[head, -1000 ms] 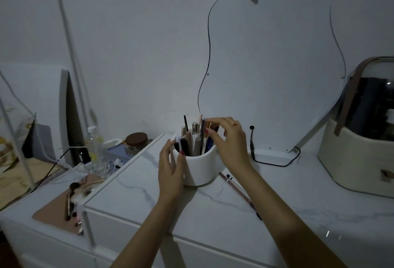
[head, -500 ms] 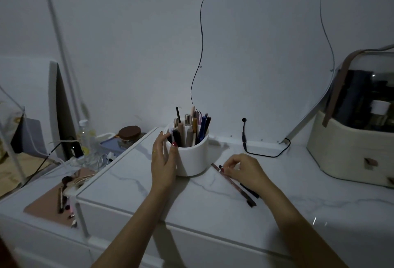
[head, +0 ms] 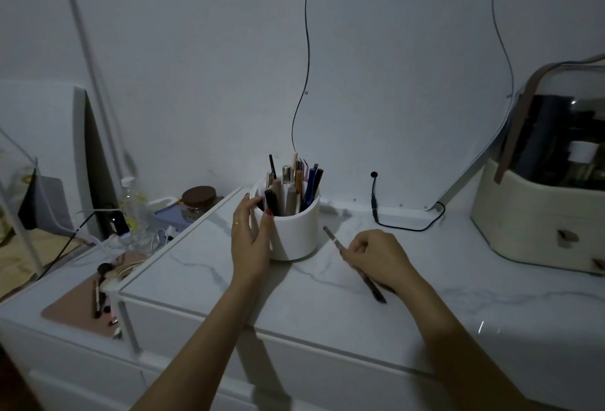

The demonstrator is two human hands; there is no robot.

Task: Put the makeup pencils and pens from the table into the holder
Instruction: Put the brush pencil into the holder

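A round white holder (head: 296,230) stands on the marble table top (head: 327,306), with several pens and pencils (head: 291,188) upright in it. My left hand (head: 250,240) grips the holder's left side, thumb at the rim. Just right of the holder my right hand (head: 376,257) is curled round a long brown makeup pencil (head: 332,237). The pencil slants from its tip near the holder down to a dark end (head: 376,294) below my hand. Whether a second pencil lies under my right hand is hidden.
A mirror (head: 402,83) leans against the wall behind the holder, with a black cable (head: 376,211) at its foot. A cream cosmetics case (head: 537,214) sits at the right. On the lower surface at the left are a pink mat with brushes (head: 78,309), a jar (head: 198,198) and a bottle (head: 132,204).
My right hand has come down from the holder's top to the table and closed its fingers round the brown pencil, lifting its near end. My left hand has stayed on the holder.
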